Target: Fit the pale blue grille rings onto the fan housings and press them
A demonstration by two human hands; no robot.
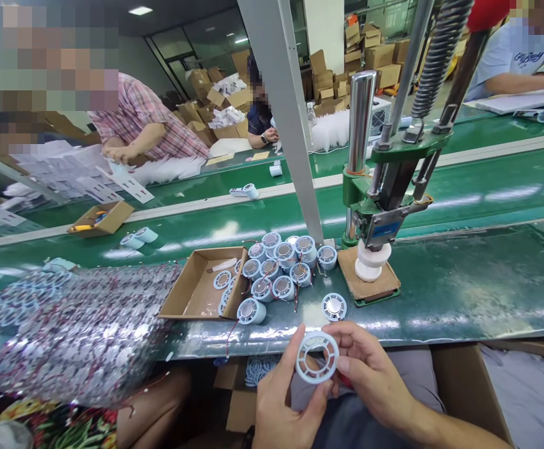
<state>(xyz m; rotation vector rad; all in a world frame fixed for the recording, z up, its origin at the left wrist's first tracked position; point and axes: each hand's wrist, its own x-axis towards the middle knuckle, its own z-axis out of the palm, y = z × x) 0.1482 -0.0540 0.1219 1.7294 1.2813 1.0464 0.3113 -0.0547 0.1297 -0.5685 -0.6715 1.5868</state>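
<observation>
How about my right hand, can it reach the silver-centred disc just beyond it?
Probably yes: the silver-centred disc lies just beyond your right hand, nothing visibly between, though that hand is busy at the pale blue ring.

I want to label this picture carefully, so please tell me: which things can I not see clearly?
All in the head view:
Ring: its back is turned away, between the left hand and right hand.
Press: top cut off by the upper edge.
Blue label: any writing is too small.
Plastic-covered parts: glare blurs their shapes.
</observation>
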